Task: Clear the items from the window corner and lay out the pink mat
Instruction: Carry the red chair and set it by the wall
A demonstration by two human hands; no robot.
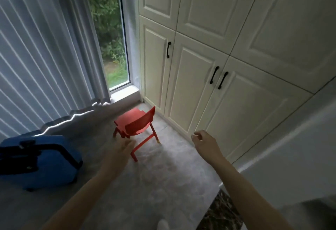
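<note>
Window corner (134,91): both hands outstretched

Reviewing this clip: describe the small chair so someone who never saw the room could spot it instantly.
Find the tall window where the curtain meets the cream cabinet doors. On the grey floor just below that corner stands a child-size plastic chair. It is the only red thing there, unlike the blue suitcase lying to its left.
</note>
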